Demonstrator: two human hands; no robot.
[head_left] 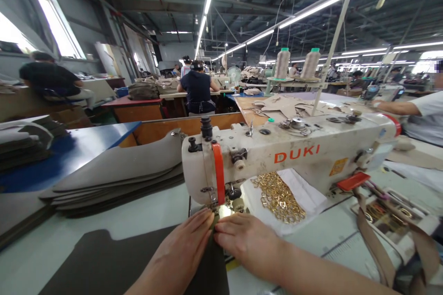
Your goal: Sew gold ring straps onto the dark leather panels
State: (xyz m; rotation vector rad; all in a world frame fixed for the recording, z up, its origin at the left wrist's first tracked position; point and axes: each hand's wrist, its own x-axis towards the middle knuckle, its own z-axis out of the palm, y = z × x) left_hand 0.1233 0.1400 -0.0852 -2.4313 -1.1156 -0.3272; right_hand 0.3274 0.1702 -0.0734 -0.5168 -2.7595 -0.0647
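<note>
A white sewing machine (256, 154) with red lettering stands in front of me, its small lamp lighting the needle area. Under my left hand (185, 244) lies a dark grey-brown fabric panel (114, 262); the fingers stretch flat over it up to the presser foot. My right hand (247, 239) is at the panel's right edge, fingers bent and pressed together close to the needle. What its fingertips pinch is hidden. The presser foot and needle are mostly covered by my fingers.
Gold metal rings (280, 198) lie on a white cloth behind my right hand. Stacked grey panels (117, 177) sit left of the machine. A tray (391, 221) with tan straps (372, 239) is at the right. Thread cones (282, 63) stand behind; co-workers sit around.
</note>
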